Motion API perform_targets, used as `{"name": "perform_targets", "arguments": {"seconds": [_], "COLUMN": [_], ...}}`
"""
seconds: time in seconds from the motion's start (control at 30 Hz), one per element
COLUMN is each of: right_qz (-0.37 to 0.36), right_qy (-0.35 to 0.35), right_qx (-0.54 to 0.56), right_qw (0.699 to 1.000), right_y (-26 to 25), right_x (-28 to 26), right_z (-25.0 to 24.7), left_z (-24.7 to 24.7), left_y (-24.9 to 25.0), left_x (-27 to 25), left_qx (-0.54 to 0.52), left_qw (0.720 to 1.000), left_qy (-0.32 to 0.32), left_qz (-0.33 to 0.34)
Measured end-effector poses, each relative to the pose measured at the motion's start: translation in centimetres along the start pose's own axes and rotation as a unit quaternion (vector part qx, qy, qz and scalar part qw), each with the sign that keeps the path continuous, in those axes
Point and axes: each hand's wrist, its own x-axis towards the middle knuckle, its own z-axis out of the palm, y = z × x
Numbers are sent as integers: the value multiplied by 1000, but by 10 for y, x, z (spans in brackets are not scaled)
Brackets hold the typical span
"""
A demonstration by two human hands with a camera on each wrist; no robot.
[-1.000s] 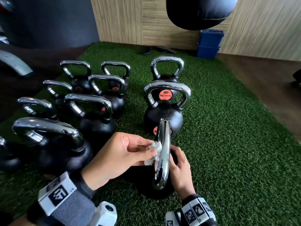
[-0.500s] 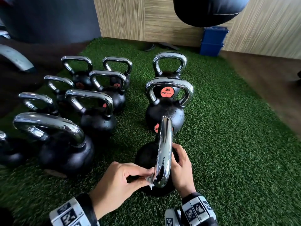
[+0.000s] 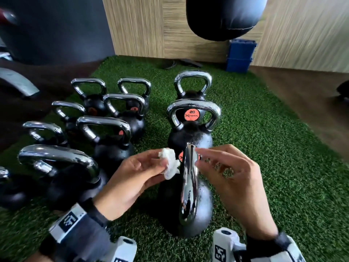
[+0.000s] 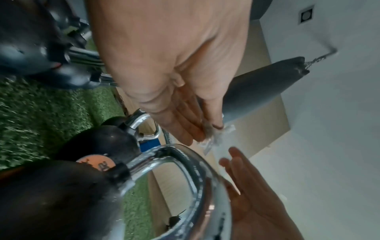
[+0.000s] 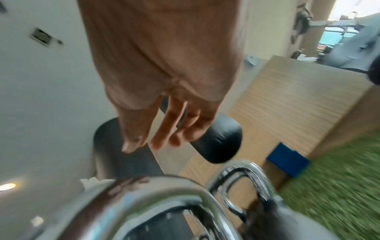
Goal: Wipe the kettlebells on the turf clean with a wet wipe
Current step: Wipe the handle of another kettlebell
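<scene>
A black kettlebell [image 3: 202, 210] with a chrome handle [image 3: 189, 182] stands on the green turf [image 3: 283, 167] right in front of me, its handle edge-on. My left hand [image 3: 132, 178] pinches a crumpled white wet wipe [image 3: 170, 164] just left of the handle's top; the wipe [image 4: 213, 139] shows at the fingertips in the left wrist view. My right hand [image 3: 232, 178] hovers just right of the handle with fingers spread and loose, holding nothing. The right wrist view shows those fingers [image 5: 164, 129] above the chrome handle [image 5: 144, 194].
Two more kettlebells [image 3: 190, 137] stand in a row behind this one, and several others [image 3: 105, 140] crowd the turf to the left. A black punching bag [image 3: 224, 16] hangs overhead. A blue box [image 3: 239, 55] sits against the wood-panel wall. Bare turf lies to the right.
Both hands have risen from low on the kettlebell to the top of its handle. The right hand came off the kettlebell and opened; the left carried the wipe upward.
</scene>
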Motion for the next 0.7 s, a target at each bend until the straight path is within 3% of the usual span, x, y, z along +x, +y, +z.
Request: {"name": "perform_targets", "arguments": {"seconds": [0.07,0.17,0.43,0.5,0.57,0.7], "right_qz": [-29,-36,-26,0,28,91], "right_qy": [-46,-62,-14,1,16,16], "right_qx": [17,50,75,85,76,54], "right_qw": [998,996,997,996,997,994], "right_y": [-21,-30,-21,-12,0,25], "right_x": [7,12,10,9,8,6], "right_z": [-1,7,11,6,-2,-7], "left_z": [7,16,20,12,-5,-19], "left_y": [9,16,21,13,-6,-59], "left_x": [0,-2,-4,0,3,2], "left_qx": [-16,-10,165,250,360,584], "left_qw": [1000,1000,983,961,926,794], "left_qy": [-5,-8,-12,-13,-17,-165], "left_qz": [-9,-4,78,115,108,49]}}
